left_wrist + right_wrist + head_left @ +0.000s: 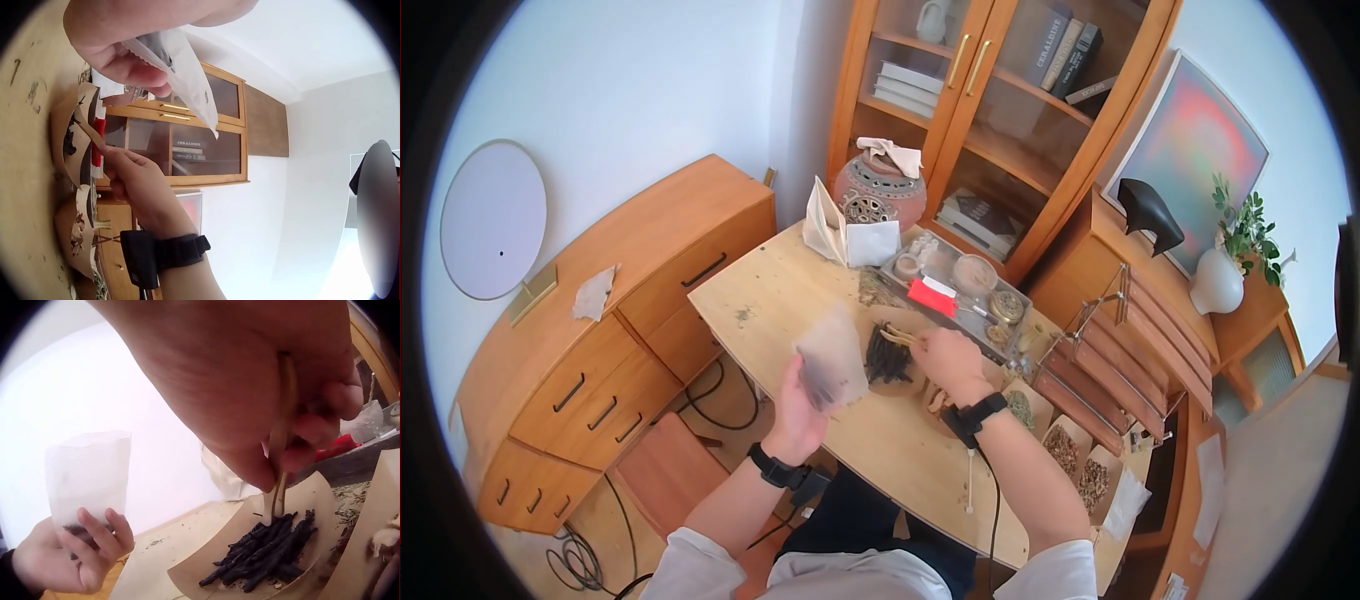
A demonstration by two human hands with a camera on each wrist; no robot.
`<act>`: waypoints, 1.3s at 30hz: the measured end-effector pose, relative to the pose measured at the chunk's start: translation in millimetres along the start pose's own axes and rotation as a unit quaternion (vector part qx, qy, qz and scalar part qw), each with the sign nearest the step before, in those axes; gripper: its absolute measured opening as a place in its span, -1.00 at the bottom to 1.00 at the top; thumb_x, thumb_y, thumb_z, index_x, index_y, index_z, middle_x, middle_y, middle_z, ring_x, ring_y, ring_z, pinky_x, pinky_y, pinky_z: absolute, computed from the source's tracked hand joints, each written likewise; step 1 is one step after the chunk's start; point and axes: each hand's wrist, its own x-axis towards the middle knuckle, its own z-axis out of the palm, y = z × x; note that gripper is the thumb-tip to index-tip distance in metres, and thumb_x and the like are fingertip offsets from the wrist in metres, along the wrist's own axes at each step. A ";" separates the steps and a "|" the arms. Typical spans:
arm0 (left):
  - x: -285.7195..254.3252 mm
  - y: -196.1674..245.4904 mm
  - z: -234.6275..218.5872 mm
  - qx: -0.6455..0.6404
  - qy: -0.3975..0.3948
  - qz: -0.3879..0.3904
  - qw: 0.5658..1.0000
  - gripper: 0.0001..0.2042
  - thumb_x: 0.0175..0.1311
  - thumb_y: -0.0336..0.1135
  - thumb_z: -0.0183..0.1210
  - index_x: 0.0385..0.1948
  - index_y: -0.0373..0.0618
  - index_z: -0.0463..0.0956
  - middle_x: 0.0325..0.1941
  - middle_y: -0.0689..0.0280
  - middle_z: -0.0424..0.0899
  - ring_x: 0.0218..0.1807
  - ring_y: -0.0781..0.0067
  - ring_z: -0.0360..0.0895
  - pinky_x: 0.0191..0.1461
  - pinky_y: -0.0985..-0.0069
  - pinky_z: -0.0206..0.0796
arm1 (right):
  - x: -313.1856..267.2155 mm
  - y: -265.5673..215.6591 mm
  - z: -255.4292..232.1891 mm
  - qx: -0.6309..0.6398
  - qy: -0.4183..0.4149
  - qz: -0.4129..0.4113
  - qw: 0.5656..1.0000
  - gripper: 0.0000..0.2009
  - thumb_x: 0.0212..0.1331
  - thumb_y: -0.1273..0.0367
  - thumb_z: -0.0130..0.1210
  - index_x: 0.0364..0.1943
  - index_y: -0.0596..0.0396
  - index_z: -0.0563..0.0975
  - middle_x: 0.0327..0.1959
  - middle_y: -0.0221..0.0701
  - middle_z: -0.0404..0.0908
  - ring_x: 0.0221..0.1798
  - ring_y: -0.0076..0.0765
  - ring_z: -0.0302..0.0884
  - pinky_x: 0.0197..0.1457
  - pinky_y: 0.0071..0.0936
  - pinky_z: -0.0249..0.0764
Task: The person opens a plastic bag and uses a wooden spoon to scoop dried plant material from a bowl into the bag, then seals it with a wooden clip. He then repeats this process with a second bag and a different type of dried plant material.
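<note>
My left hand (797,418) holds up a translucent white pouch (830,355), its fingers wrapped over the lower part. Some dark bits show through the bottom of the pouch in the right wrist view. My right hand (952,365) grips wooden tweezers (279,494), pointed down. Their tips meet a heap of black, twig-like sticks (259,556), which lies in a curved tan paper tray (322,503) on the table. In the head view the pouch is just left of that tray. Beside it, a second paper tray (59,219) with pale dried pieces is partly hidden by my right arm in the head view.
Behind the trays stands a grey divided box (1025,300) with jars and a red packet (932,297). A patterned clay pot (900,195) and folded pale paper (825,230) are at the back. Trays of dried herbs (1062,447) and a tiered wooden rack (1090,385) line the right. Crumbs dot the tabletop.
</note>
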 end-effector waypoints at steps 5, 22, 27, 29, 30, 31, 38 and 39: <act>-3.1 2.2 2.9 -0.001 0.007 -0.009 1.000 -0.50 0.56 0.03 -0.28 0.40 0.00 0.21 0.39 0.36 0.38 0.38 0.33 0.32 0.43 0.22 0.13 | 4.6 -1.3 5.9 -0.055 0.004 -0.035 0.998 -0.80 0.18 0.22 0.11 -0.37 -0.03 0.70 -0.38 -0.18 0.70 -0.25 -0.01 0.69 -0.16 -0.14 0.60; 0.7 -3.0 -4.4 0.000 0.001 -0.021 1.000 -0.51 0.57 0.00 -0.29 0.38 0.00 0.22 0.37 0.37 0.41 0.36 0.36 0.35 0.41 0.28 0.17 | -7.2 -0.3 -22.6 -0.016 -0.030 0.015 0.999 -0.74 0.15 0.20 0.09 -0.38 0.04 0.72 -0.31 -0.14 0.72 -0.23 -0.01 0.70 -0.12 -0.17 0.61; -1.1 -2.6 3.1 0.011 0.004 -0.024 1.000 -0.52 0.57 -0.02 -0.29 0.37 -0.02 0.24 0.36 0.37 0.42 0.35 0.37 0.36 0.41 0.29 0.18 | -10.5 -17.1 -19.3 -0.058 -0.067 0.042 0.995 -0.72 0.16 0.17 0.07 -0.31 0.01 0.72 -0.31 -0.12 0.71 -0.18 0.03 0.68 -0.07 -0.15 0.59; -0.6 -3.9 1.2 0.010 -0.002 -0.022 1.000 -0.52 0.57 -0.02 -0.30 0.37 -0.03 0.24 0.35 0.36 0.42 0.35 0.36 0.36 0.42 0.28 0.17 | -12.4 -23.8 -15.8 -0.080 -0.070 0.042 0.993 -0.72 0.16 0.18 0.07 -0.32 0.03 0.72 -0.32 -0.11 0.70 -0.18 0.03 0.68 -0.06 -0.15 0.58; 0.0 -4.1 0.0 0.009 -0.004 -0.022 1.000 -0.52 0.57 -0.02 -0.30 0.37 -0.03 0.24 0.35 0.35 0.42 0.35 0.35 0.36 0.42 0.28 0.17 | -12.1 -21.9 -12.5 -0.075 -0.068 0.039 0.994 -0.72 0.16 0.18 0.06 -0.32 0.03 0.72 -0.32 -0.10 0.70 -0.18 0.03 0.68 -0.06 -0.15 0.58; 0.6 -4.3 -1.5 0.008 -0.006 -0.021 1.000 -0.52 0.57 -0.02 -0.29 0.37 -0.03 0.24 0.35 0.35 0.42 0.35 0.35 0.36 0.42 0.28 0.17 | -10.9 -19.7 -7.9 -0.069 -0.065 0.036 0.995 -0.72 0.16 0.18 0.06 -0.33 0.03 0.72 -0.32 -0.09 0.70 -0.18 0.02 0.68 -0.06 -0.14 0.57; -3.0 -0.9 3.3 0.001 0.000 -0.019 1.000 -0.51 0.56 0.00 -0.29 0.38 -0.01 0.23 0.36 0.35 0.42 0.36 0.35 0.35 0.44 0.26 0.14 | -22.3 -3.3 -25.8 -0.004 -0.066 0.021 0.998 -0.75 0.18 0.22 0.06 -0.32 0.03 0.71 -0.26 -0.18 0.72 -0.20 0.02 0.69 -0.12 -0.15 0.58; -3.0 -1.5 4.3 0.005 0.009 -0.023 1.000 -0.51 0.56 0.01 -0.28 0.37 0.01 0.24 0.35 0.37 0.42 0.35 0.36 0.35 0.43 0.27 0.14 | -25.0 -0.4 -30.0 0.011 -0.071 0.032 0.997 -0.75 0.18 0.22 0.05 -0.32 0.00 0.72 -0.26 -0.20 0.72 -0.20 0.00 0.68 -0.12 -0.15 0.58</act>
